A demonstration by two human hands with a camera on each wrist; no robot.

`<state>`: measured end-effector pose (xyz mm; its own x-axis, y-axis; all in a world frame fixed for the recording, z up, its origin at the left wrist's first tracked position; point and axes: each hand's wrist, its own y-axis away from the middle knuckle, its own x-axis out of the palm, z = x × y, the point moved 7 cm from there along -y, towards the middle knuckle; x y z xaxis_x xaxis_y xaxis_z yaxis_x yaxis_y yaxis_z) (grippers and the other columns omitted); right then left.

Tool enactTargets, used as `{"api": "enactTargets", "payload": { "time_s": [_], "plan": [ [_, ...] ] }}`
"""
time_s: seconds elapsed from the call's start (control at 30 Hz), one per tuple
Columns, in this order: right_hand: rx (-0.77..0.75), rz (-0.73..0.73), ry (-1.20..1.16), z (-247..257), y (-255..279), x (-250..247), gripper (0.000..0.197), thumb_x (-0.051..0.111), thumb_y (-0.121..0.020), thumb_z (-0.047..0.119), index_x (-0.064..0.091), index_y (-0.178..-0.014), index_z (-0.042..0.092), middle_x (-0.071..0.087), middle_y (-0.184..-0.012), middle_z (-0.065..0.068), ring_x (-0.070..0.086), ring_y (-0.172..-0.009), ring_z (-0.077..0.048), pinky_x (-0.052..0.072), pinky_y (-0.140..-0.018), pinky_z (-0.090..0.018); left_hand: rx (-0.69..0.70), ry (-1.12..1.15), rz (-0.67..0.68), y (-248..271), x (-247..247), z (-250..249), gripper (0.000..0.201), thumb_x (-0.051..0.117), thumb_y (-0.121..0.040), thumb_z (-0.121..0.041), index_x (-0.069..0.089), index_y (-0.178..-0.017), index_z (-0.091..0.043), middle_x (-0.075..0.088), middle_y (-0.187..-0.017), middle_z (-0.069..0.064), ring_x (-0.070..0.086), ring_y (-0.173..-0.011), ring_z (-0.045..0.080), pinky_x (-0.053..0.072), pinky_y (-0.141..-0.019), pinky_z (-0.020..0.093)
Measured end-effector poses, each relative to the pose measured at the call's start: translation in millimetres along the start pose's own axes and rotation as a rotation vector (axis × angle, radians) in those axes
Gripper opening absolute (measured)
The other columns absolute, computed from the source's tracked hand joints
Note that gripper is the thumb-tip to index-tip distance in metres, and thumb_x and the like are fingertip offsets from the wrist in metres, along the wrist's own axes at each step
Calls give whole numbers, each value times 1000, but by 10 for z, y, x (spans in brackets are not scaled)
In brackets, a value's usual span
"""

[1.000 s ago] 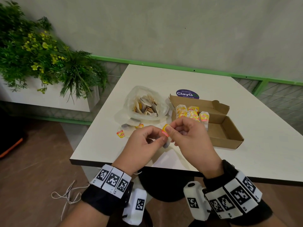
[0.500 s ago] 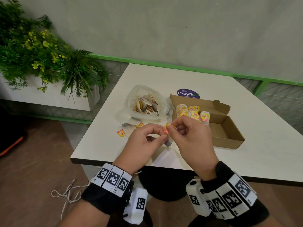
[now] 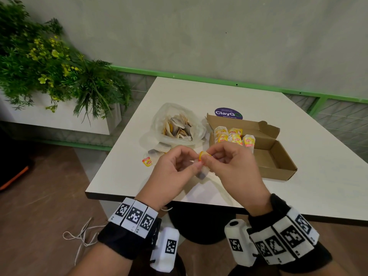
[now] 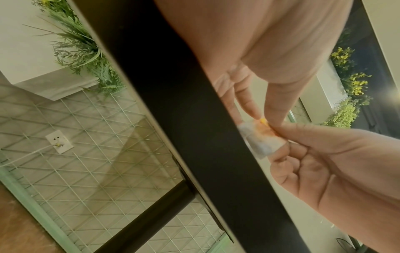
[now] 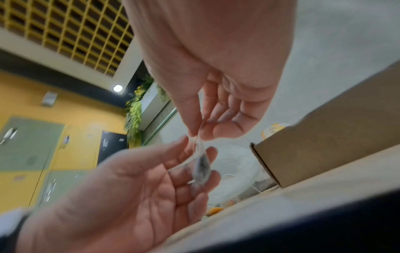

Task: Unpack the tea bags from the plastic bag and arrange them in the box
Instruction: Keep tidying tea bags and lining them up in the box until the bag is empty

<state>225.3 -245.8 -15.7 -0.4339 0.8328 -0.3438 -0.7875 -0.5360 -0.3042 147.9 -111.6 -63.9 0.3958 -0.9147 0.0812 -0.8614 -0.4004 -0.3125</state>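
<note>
Above the table's near edge both hands hold one tea bag (image 3: 202, 174) (image 5: 201, 169). My left hand (image 3: 194, 161) (image 4: 263, 118) pinches its yellow tag (image 3: 204, 156) between thumb and forefinger. My right hand (image 3: 208, 158) (image 5: 195, 135) pinches the top of the pouch, which hangs down between the hands. The clear plastic bag (image 3: 159, 124) lies open further back and holds several tea bags. To its right stands the open cardboard box (image 3: 278, 166) (image 5: 324, 137), with several tea bags (image 3: 233, 136) upright at its left end.
A loose tea bag (image 3: 159, 151) with its tag (image 3: 147, 161) lies on the white table (image 3: 318, 176) in front of the plastic bag. A purple sticker (image 3: 228, 113) sits behind the box. A planter with green foliage (image 3: 49, 76) stands to the left of the table.
Both hands stay together on the same tea bag, and their fingers have shifted slightly on its tag. Nothing else has moved.
</note>
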Motion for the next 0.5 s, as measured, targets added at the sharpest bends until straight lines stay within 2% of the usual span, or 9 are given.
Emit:
{"api": "enactTargets", "payload": {
  "time_s": [0.07, 0.17, 0.27, 0.33, 0.4, 0.5],
  "plan": [
    [69, 61, -93, -20, -8, -2, 8, 78, -84, 8, 71, -87, 8, 72, -75, -14, 62, -60, -12, 50, -55, -21, -16, 9, -11, 6, 7, -5, 26, 82, -83, -15, 64, -101, -9, 75, -89, 17, 73, -79, 34, 57, -79, 42],
    [102, 133, -120, -9, 12, 14, 8, 77, -85, 9, 72, -90, 6, 74, -72, -7, 61, -58, -11, 49, -53, -21, -33, 22, -26, 20, 14, -41, 33, 78, -81, -18, 62, -106, -4, 75, -82, 15, 72, -68, 28, 56, -70, 35],
    [142, 133, -113, -30, 2, -5, 8, 77, -86, 13, 74, -89, 7, 74, -72, -6, 61, -59, -11, 49, -54, -23, -46, 26, -55, 30, -11, -72, 36, 78, -78, -21, 62, -107, -5, 75, -82, 18, 72, -66, 31, 54, -72, 40],
    [158, 149, -69, -28, -15, -16, 6, 78, -86, 14, 75, -87, 9, 73, -70, -4, 61, -60, -10, 49, -54, -23, -67, 27, -54, 35, -11, -69, 39, 78, -77, -20, 61, -110, -7, 76, -85, 18, 74, -71, 34, 55, -76, 43],
    [166, 163, -41, -1, -39, -52, 6, 79, -85, 14, 75, -86, 9, 71, -67, -2, 59, -59, -8, 47, -53, -22, -90, 32, -44, 43, -1, -60, 40, 77, -80, -19, 61, -115, -10, 78, -91, 16, 75, -82, 37, 54, -80, 42],
    [175, 144, 2, 101, -139, -253, 7, 81, -82, 13, 75, -83, 8, 66, -69, -4, 53, -59, -8, 43, -54, -19, -97, 9, -80, 42, -44, -47, 29, 71, -91, -7, 62, -118, -15, 79, -98, 8, 73, -97, 28, 53, -86, 42]
  ]
}}
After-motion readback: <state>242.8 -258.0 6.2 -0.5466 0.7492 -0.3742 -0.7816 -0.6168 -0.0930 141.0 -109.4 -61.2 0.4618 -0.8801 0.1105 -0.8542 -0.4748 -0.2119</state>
